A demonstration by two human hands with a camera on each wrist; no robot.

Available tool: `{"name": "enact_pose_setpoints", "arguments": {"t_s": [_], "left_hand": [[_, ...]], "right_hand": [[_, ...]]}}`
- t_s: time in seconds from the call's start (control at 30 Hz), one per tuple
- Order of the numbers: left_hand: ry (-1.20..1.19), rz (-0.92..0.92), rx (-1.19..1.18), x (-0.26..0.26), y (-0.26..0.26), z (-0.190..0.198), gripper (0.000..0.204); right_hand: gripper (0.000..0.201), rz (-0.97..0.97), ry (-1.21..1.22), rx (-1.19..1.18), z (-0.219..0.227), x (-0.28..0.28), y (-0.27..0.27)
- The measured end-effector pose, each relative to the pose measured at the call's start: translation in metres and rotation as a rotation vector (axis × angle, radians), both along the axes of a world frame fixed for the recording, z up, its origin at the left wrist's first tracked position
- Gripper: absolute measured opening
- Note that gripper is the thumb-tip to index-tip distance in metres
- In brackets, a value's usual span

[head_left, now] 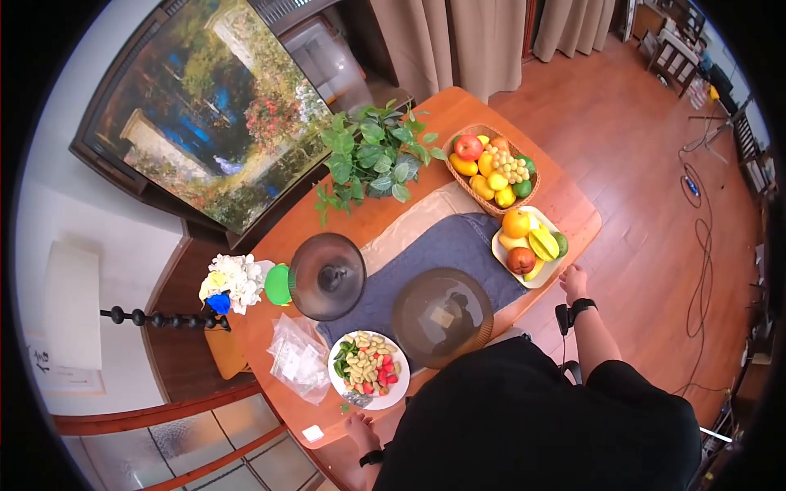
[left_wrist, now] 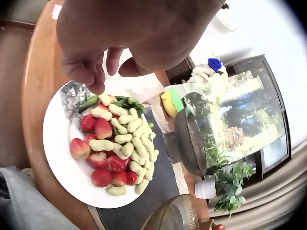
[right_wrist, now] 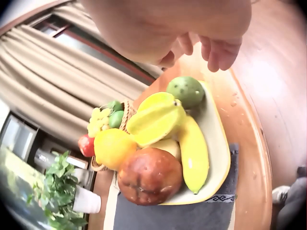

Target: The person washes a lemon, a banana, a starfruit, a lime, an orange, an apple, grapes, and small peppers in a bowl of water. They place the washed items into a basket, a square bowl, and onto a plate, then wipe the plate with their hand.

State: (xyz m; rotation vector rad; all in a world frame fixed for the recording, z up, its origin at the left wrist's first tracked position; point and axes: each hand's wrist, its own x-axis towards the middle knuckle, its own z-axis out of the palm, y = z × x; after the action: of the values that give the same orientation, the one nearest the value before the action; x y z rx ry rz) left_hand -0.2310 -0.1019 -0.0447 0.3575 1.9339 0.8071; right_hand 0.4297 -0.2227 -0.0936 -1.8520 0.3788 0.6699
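Observation:
My left hand [head_left: 360, 431] hovers beside the round white plate [left_wrist: 60, 153] at the table's near left, its fingers loosely curled around nothing. The plate carries peanuts [left_wrist: 122, 127], red strawberries [left_wrist: 100, 160], green peppers [left_wrist: 127, 102] and a crumpled silvery wrapper [left_wrist: 72, 98]. At the table's right edge, my right hand [head_left: 575, 282] hangs by a cream tray [right_wrist: 218, 139], relaxed and without anything in it. On that tray lie a star fruit [right_wrist: 156, 122], a banana [right_wrist: 194, 155], an orange [right_wrist: 115, 148], a brownish-red round fruit [right_wrist: 149, 177] and a green fruit [right_wrist: 186, 91].
A brown translucent bowl [head_left: 442, 315] and a dark footed dish [head_left: 327, 278] stand mid-table around a blue cloth [head_left: 442, 237]. Behind are a fruit basket [head_left: 534, 195] and a leafy plant [head_left: 377, 151]. Plastic bags [head_left: 299, 360] and white flowers [head_left: 237, 278] are left.

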Motion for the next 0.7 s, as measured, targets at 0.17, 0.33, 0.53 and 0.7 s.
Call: {"name": "enact_pose_setpoints", "arguments": {"t_s": [0.17,0.33,0.53,0.7], "left_hand": [[0.018,-0.108,-0.028,0.012,-0.016,-0.015,0.030],[0.084,-0.111,-0.057,0.031,-0.017,-0.018,0.027],[0.014,-0.074,-0.073,0.035,-0.023,-0.007,0.020],[0.033,-0.089,-0.068,0.041,-0.030,-0.009,0.016]], "right_hand": [[0.035,-0.018,0.026,0.046,0.007,-0.017,0.010],[0.032,-0.006,-0.671,-0.285,-0.012,0.017,0.012],[0.037,0.257,-0.545,0.081,0.056,0.104,0.071],[0.045,0.540,-0.411,-0.178,0.123,0.110,0.128]]}}
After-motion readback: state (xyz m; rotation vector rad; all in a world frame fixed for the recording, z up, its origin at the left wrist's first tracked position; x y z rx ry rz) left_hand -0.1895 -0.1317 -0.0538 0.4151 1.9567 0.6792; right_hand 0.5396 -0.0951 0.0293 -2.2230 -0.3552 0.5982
